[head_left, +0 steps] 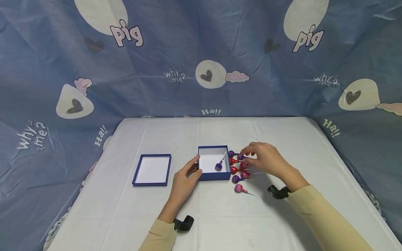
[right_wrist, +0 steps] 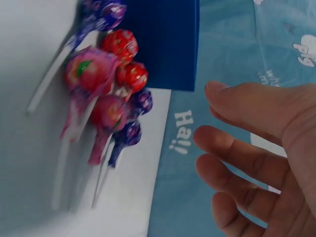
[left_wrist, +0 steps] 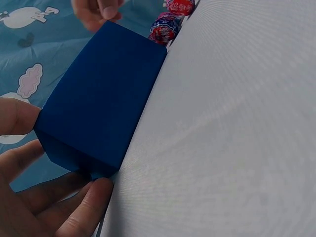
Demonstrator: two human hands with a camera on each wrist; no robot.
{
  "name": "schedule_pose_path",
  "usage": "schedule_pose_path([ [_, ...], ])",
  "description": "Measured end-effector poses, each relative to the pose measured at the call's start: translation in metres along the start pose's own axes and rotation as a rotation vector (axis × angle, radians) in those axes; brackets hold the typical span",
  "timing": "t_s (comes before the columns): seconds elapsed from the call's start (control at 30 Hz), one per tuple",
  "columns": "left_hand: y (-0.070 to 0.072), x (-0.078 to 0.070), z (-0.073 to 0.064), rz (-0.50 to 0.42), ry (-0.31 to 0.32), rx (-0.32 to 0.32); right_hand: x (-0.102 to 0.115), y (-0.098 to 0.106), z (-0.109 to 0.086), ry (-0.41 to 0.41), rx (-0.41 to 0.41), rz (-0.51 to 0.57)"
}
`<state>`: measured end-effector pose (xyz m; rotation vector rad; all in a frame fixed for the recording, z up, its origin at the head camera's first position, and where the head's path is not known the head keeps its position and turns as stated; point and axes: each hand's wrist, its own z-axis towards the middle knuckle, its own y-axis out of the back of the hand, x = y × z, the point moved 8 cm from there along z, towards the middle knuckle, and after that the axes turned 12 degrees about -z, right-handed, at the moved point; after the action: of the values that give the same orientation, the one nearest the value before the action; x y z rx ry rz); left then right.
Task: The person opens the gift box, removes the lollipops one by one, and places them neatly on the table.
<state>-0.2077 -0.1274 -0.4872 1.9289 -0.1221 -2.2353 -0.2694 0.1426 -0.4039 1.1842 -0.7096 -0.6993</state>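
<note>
An open blue box (head_left: 215, 176) with a white inside stands on the table, and one purple-wrapped lollipop (head_left: 218, 166) lies in it. My left hand (head_left: 183, 183) holds the box by its left side, thumb at the near corner. In the left wrist view its fingertips touch the blue wall. Several lollipops in red, pink and purple wrappers (right_wrist: 91, 74) lie along the box's right side, sticks pointing right. Over the far ones hovers my right hand (head_left: 267, 158), fingers bent and thumb apart. Nothing shows between its fingers (right_wrist: 222, 140) in the right wrist view.
Left of the box lies a blue-rimmed lid (head_left: 153, 169), its white inside facing up. A pink lollipop (head_left: 238, 188) sits nearest the front, apart from the row. The white-covered table (head_left: 125, 216) backs onto a blue printed cloth (head_left: 150, 97).
</note>
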Motion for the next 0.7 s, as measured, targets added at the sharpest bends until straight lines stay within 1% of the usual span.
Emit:
schedule_pose_path([
  [0.37,0.0,0.0,0.001,-0.001,-0.003,0.005,0.019,0.0,0.021,0.047,-0.007,0.0],
  [0.5,0.0,0.0,0.002,0.001,-0.006,0.006,0.023,-0.001,0.028,0.064,-0.011,0.039],
  [0.7,0.001,0.001,0.001,-0.004,-0.004,0.008,0.029,-0.008,0.04,0.099,0.008,0.089],
])
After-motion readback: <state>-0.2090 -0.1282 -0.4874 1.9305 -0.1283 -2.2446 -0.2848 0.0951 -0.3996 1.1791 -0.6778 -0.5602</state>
